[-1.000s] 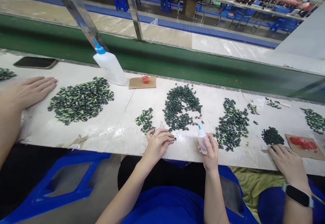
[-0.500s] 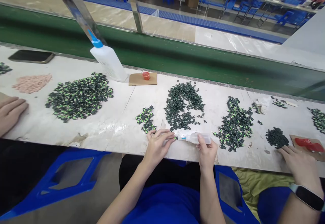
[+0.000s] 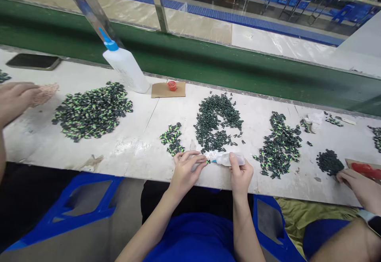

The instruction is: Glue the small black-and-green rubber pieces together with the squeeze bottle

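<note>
My right hand (image 3: 241,169) is closed around a small translucent squeeze bottle (image 3: 224,159) lying nearly level, its blue tip aimed left. At that tip sits a small black-and-green piece (image 3: 208,161), pinched in the fingertips of my left hand (image 3: 189,167). The tip touches or almost touches the piece; I cannot tell which. Just beyond my fingers spreads a pile of dark green pieces (image 3: 212,109). A small group of black-and-green pieces (image 3: 172,135) lies left of it, and a larger pile (image 3: 278,147) of the same lies right of my right hand.
A large white bottle with a blue nozzle (image 3: 126,67) leans at the back, beside a red cup (image 3: 172,85) on cardboard (image 3: 157,90). Co-workers' hands (image 3: 14,99) work at both sides. A phone (image 3: 34,61) lies far left; a green wall (image 3: 184,56) runs behind.
The small bottle has shifted slightly left, its tip closer to the piece in my left hand. The left co-worker's hand has moved up to the pink pieces; the right co-worker's hand has moved right.
</note>
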`<control>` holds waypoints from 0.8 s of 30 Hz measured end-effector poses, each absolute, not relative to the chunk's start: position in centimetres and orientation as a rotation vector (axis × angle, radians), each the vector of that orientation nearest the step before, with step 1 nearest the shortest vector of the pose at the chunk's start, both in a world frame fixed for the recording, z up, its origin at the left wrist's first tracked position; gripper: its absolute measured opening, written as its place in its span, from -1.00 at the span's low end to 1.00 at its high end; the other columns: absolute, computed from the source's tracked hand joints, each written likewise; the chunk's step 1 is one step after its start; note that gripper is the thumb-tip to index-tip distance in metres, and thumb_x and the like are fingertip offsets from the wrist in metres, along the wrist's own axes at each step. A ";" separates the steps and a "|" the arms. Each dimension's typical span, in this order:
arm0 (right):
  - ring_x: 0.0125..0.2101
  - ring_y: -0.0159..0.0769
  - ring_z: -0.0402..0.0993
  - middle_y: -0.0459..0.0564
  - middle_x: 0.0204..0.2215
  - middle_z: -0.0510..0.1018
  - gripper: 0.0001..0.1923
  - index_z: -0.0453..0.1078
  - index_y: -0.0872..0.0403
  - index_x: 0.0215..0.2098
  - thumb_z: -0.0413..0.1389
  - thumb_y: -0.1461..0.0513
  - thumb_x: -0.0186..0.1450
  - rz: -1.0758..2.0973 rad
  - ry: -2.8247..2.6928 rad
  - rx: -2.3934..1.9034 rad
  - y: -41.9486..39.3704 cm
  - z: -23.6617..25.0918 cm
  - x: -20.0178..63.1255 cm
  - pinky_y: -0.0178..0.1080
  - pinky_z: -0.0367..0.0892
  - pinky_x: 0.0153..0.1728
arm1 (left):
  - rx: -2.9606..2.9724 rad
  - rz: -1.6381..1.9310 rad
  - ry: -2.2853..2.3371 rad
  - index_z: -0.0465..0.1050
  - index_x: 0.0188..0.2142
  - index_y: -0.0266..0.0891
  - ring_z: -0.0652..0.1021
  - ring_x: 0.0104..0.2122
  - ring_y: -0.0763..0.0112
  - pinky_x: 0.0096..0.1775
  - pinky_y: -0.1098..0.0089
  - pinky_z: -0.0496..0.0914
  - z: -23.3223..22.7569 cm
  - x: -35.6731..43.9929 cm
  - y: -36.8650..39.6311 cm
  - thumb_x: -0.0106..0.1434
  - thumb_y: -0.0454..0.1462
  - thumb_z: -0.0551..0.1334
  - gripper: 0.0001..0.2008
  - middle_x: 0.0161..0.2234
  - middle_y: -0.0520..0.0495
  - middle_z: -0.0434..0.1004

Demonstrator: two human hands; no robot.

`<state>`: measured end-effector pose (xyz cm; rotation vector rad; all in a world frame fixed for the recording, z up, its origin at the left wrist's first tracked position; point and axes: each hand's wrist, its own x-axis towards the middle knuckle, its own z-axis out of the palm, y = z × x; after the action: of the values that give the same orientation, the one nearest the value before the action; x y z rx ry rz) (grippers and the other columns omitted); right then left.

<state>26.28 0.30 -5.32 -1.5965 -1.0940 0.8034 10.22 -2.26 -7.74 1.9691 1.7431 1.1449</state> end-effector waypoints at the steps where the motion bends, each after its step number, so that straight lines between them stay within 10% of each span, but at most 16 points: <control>1: -0.66 -0.41 0.19 -0.16 -0.76 0.27 -0.60 0.31 0.12 -0.68 0.15 -0.02 0.09 0.801 -1.094 -1.598 0.3 -5.3 26.2 -0.33 0.20 -0.61 | 1.971 1.150 1.741 0.47 -0.29 -0.13 0.58 -0.19 0.29 -0.06 0.16 0.12 -7.7 10.2 -2.2 0.23 -0.32 0.26 -0.95 -0.35 0.05 0.66; 24: -0.64 -0.41 0.16 -0.17 -0.74 0.23 -0.58 0.29 0.12 -0.69 0.16 -0.03 0.07 0.790 -1.035 -1.606 0.3 -5.4 26.1 -0.33 0.15 -0.59 | 1.933 1.175 1.748 0.48 -0.30 -0.12 0.58 -0.21 0.29 -0.06 0.18 0.13 -8.0 10.4 -2.3 0.21 -0.30 0.28 -0.95 -0.38 0.06 0.67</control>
<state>26.06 0.28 -5.38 -1.6055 -1.0347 0.7897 10.40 -2.25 -8.02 1.9327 1.7483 1.1754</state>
